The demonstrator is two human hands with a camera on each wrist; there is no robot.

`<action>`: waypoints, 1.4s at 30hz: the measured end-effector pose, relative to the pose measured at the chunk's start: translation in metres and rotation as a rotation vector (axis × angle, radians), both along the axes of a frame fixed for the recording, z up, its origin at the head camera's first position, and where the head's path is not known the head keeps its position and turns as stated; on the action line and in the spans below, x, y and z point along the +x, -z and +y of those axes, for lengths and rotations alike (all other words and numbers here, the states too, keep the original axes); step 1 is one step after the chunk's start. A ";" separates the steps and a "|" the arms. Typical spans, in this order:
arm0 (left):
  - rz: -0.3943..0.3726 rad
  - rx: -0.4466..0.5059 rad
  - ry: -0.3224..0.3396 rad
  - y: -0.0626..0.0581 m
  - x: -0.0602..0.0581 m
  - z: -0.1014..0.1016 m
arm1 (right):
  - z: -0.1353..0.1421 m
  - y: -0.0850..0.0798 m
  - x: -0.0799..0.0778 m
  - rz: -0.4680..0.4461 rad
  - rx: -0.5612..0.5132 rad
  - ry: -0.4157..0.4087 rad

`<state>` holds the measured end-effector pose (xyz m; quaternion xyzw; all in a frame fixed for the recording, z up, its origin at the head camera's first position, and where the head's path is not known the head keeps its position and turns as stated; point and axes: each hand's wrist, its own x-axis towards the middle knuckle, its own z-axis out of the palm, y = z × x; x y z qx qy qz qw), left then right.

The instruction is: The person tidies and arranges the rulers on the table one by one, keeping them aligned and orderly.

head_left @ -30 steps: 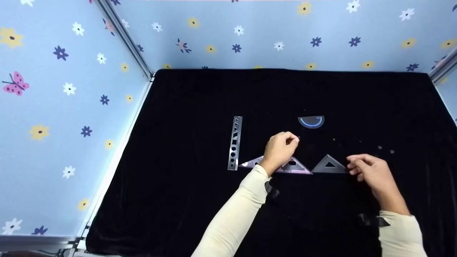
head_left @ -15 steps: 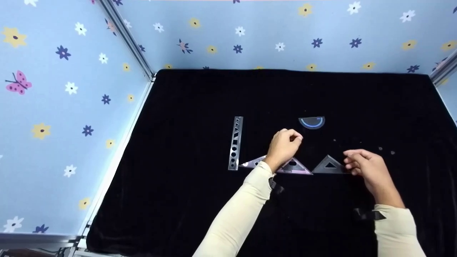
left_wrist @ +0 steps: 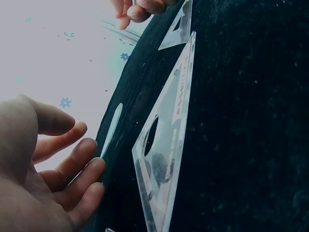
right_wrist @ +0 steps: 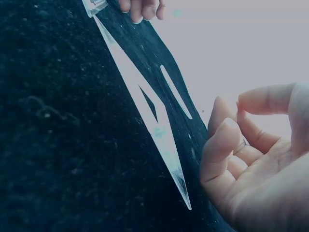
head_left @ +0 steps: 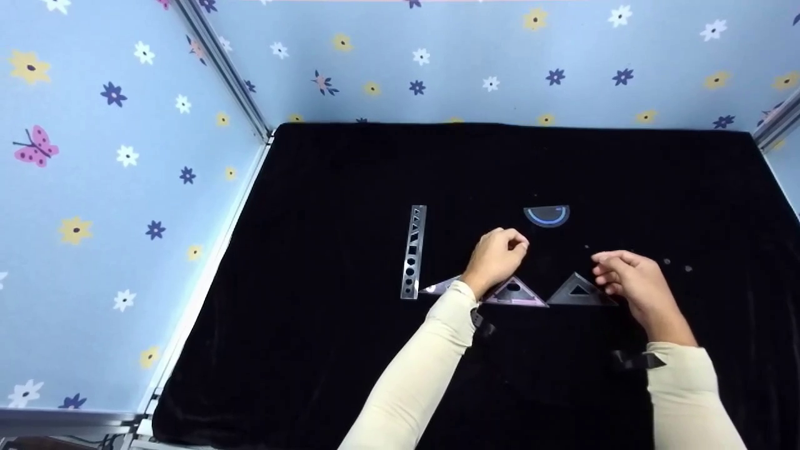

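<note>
My left hand hovers above a purple-tinted set square, its fingers loosely curled with nothing visible in them. The wrist covers part of that set square. Beside it lies a clear set square with a triangular cut-out, their corners nearly meeting. My right hand hangs over this one's right end, thumb and index fingertips close together; I see no object between them. Left of the purple set square, a clear ruler with shaped cut-outs lies lengthwise. A half-round protractor with a blue arc lies farther back.
A black cloth covers the table. Small specks lie on it at the right. Blue flowered panels rise behind and at the left, with metal rails at the corners.
My right hand has lifted off the clear set square's right corner and shifted left and away from me. The left hand moved slightly right. The drawing tools stay where they were.
</note>
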<state>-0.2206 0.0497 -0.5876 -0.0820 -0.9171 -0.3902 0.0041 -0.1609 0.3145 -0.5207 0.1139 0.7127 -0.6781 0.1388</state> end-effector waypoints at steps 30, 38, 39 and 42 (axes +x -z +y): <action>-0.112 -0.031 0.021 -0.004 -0.031 0.014 | -0.017 -0.001 -0.038 0.027 0.081 -0.014; -0.161 -0.076 0.012 -0.005 -0.042 0.016 | -0.023 -0.003 -0.049 0.003 0.043 0.019; -0.165 -0.085 0.010 -0.005 -0.043 0.016 | -0.024 -0.003 -0.050 0.004 0.030 0.025; -0.178 -0.100 0.010 -0.006 -0.046 0.014 | -0.026 -0.003 -0.054 0.013 0.011 0.042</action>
